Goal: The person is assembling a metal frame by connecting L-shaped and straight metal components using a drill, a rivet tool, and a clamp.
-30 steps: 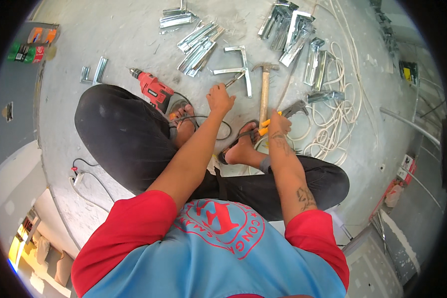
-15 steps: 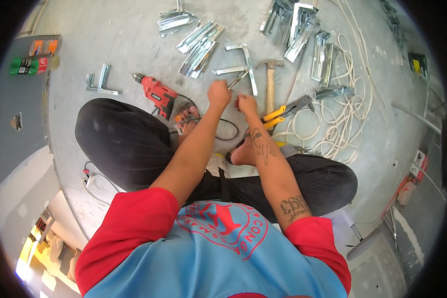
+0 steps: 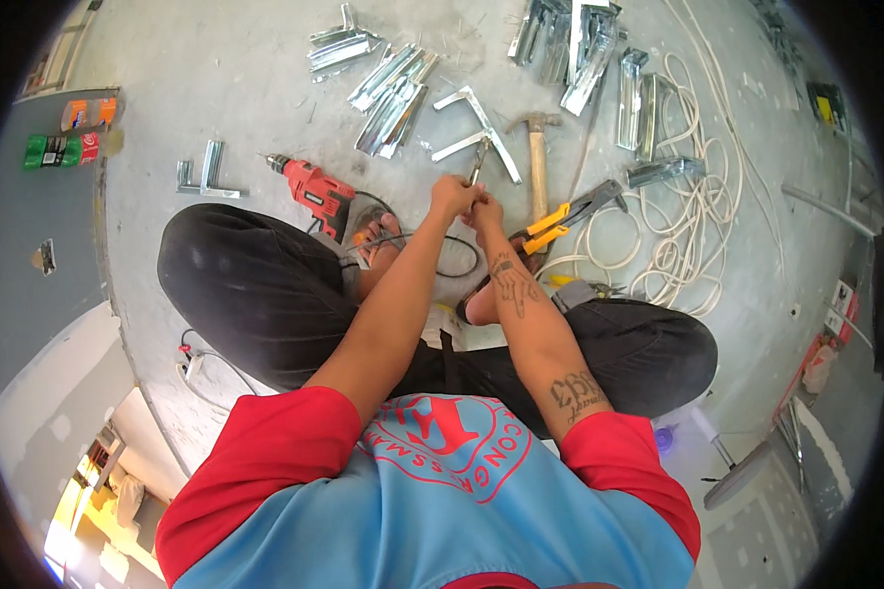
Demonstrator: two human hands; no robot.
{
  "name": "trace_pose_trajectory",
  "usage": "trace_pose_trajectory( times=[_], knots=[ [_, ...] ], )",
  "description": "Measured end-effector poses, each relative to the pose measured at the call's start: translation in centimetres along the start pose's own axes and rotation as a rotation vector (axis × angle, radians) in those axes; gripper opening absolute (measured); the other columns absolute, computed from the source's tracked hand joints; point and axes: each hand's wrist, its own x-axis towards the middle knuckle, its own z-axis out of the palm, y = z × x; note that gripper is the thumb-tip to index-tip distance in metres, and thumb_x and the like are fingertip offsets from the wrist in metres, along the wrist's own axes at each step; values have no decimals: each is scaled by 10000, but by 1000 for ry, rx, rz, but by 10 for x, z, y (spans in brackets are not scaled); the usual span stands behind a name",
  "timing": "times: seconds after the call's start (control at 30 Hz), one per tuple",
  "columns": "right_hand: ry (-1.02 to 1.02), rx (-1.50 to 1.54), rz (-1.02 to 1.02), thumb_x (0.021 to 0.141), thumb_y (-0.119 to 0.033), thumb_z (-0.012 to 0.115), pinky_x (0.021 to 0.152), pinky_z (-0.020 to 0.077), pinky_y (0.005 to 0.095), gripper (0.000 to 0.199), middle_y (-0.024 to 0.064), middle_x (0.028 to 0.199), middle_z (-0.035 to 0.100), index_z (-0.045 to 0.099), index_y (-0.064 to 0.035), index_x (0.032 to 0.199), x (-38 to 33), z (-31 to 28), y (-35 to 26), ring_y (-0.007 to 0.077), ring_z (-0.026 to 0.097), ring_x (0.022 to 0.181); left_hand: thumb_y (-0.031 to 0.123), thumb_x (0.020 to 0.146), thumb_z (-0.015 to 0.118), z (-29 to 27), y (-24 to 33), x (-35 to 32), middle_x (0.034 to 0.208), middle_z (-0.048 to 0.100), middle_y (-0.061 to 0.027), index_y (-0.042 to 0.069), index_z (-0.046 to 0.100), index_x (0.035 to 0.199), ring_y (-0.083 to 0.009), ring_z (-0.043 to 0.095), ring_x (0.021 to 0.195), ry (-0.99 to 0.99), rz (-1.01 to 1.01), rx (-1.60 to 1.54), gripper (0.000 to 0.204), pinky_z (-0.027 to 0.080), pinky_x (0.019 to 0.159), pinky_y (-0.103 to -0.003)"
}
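My left hand point(image 3: 452, 196) is closed on a slim metal hand tool point(image 3: 476, 169). My right hand point(image 3: 484, 210) is closed too, pressed against the left at the tool's lower end, which the fingers hide. The exact kind of tool cannot be made out. Its tip meets an angled galvanized metal bracket point(image 3: 502, 151) lying on the floor, at the joint of its short and long arms. A claw hammer point(image 3: 537, 177) lies right of the bracket. Yellow-handled snips point(image 3: 570, 218) rest beside my right wrist.
A red corded drill point(image 3: 316, 194) lies left of my hands, its cable near my foot. Metal bracket stacks point(image 3: 391, 98) lie ahead, with more at the far right. A coiled white cable point(image 3: 673, 236) spreads at right. Another bracket point(image 3: 209, 177) lies at far left.
My hands have come together, the right meeting the left. The tool has swung more upright, and the bracket has turned slightly on the floor.
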Motion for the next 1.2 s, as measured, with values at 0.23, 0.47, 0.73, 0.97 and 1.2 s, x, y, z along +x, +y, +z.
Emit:
trace_pose_trajectory(
  times=[0.23,0.47,0.73,0.97,1.2],
  knots=[
    [883,-649,-651,863,-193,733,823,545,481,326,163,983,718,646,-34,1134,-29,-9,-45,390,686,869,310,882,742,7,-29,0,854,737,-204,-38,729,919,-333,729,770,-28,-43,-37,350,559,730,-423],
    [42,-1079,-597,829,-178,730,856,539,473,272,230,1033,703,667,-9,1032,-24,-20,-103,397,679,983,185,931,580,33,-24,-26,1212,668,-287,-36,617,1183,-439,643,1161,94,-314,5,337,512,964,-507],
    [422,-935,-697,848,-160,699,766,541,474,197,232,877,714,720,-2,964,-9,-20,-104,409,699,825,153,909,595,37,-30,-60,1217,648,-330,-66,494,1270,-464,637,1162,195,-487,-127,434,506,983,-508],
    [41,-163,-534,965,-168,649,705,494,356,251,94,928,691,697,24,1120,-66,-51,-174,174,619,762,91,869,652,65,-60,-38,1173,675,-300,-66,534,1257,-449,656,1130,246,-504,-238,435,525,969,-479],
    [-791,338,-503,1030,-64,529,742,533,277,406,29,955,641,508,7,1430,-210,-37,-232,122,613,772,407,967,557,19,-40,-21,1067,724,-247,-29,723,1145,-424,670,1121,-100,117,490,499,543,941,-455]
  ],
)
